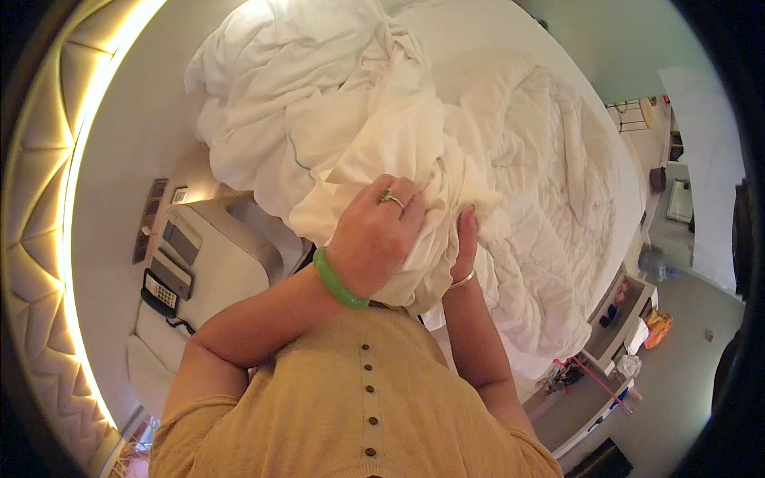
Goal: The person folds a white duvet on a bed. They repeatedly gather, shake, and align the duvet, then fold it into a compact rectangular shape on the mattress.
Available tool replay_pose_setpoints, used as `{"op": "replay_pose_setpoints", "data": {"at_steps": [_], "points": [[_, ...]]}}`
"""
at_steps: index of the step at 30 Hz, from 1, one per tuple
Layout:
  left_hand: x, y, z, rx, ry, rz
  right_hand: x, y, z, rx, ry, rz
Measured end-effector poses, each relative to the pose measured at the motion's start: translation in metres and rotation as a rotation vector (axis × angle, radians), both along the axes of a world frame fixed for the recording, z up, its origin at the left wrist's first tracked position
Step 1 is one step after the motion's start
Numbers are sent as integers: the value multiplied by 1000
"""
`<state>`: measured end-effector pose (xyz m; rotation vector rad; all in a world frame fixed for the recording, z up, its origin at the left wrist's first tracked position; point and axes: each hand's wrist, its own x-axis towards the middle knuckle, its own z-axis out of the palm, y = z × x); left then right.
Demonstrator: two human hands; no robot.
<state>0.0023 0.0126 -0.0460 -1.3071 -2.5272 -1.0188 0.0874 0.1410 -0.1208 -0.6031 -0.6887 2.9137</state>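
Observation:
In front of my chest a bunched white cover cloth (pixel 382 143) rises in heavy folds, with a thin blue line along one part. My left hand (pixel 378 233), wearing a ring and a green bangle, has its fingers curled into this cloth. My right hand (pixel 466 239), with a silver bracelet, is on the other side of the bunch. Its thumb shows against the white fabric, and folds hide its other fingers. To the right a crumpled white quilt (pixel 538 197) spreads over the bed; where it meets the bunched cloth is hard to tell.
At left stand a pale bedside cabinet (pixel 215 245) and a telephone (pixel 160 293), before a lit padded headboard (pixel 42 197). A white bed sheet (pixel 484 27) shows at the far side. An open drawer (pixel 621 305) and an orange bag (pixel 658 327) are at right.

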Motion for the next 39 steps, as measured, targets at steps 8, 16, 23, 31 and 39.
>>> {"op": "replay_pose_setpoints", "data": {"at_steps": [8, 16, 23, 31, 39], "points": [[11, 1, -11, 348, -511, -79, -2, -5, -5, -196, 64, 136], [-13, -17, 3, -5, 1, 82, -13, 4, 9, -143, 41, 83], [-5, -7, 5, 169, -230, -103, -11, -3, 7, -265, 1, 92], [10, -12, -12, 259, -323, -81, -2, 5, -4, -322, 99, 62], [-27, -37, -20, 106, -599, 38, 1, 13, -4, -190, -53, -48]]}}
